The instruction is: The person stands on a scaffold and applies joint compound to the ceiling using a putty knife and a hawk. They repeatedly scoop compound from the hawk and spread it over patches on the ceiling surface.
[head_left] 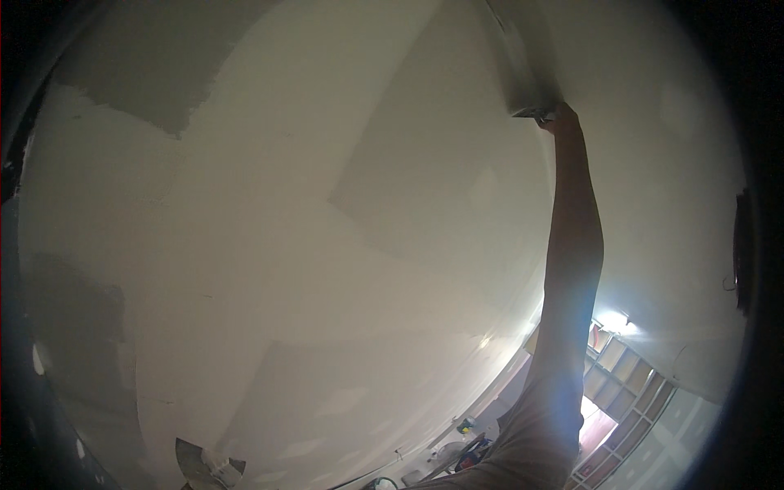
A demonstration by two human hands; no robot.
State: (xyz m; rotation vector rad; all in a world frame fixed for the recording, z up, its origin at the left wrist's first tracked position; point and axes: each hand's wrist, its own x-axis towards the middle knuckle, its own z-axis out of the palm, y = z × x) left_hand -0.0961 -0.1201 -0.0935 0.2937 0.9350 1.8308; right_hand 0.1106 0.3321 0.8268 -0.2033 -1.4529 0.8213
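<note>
Head view: A right hand (563, 120) reaches high overhead, its fingers (547, 126) closed, it appears, around a flat-bladed tool (527, 112) that meets the seam between two broad, pale surfaces. The tool is seen almost edge-on, near the top of the scene and right of centre; its handle is largely hidden by the grip, and its exact kind cannot be told. The bare forearm (577, 212) rises nearly straight from a dark sleeve (531, 445), a stretch that probably serves to bring the blade up to the joint. Holding it close to the hand likely gives firm control at the limit of reach (a long way up, by the look of the extended elbow). The left hand is out of sight, so whether its fingers are apart or together cannot be told.

Across the larger surface (253, 229), a darker grey patch (159, 77) with a ragged edge spreads at upper left, suggesting a coating laid over the paler board. At lower left sits a dark, angular piece (190, 460), too unclear to name. Beyond the arm, a bright lamp (614, 320) glows above a framework (627, 380), placed, one would judge, to light the room from overhead.
</note>
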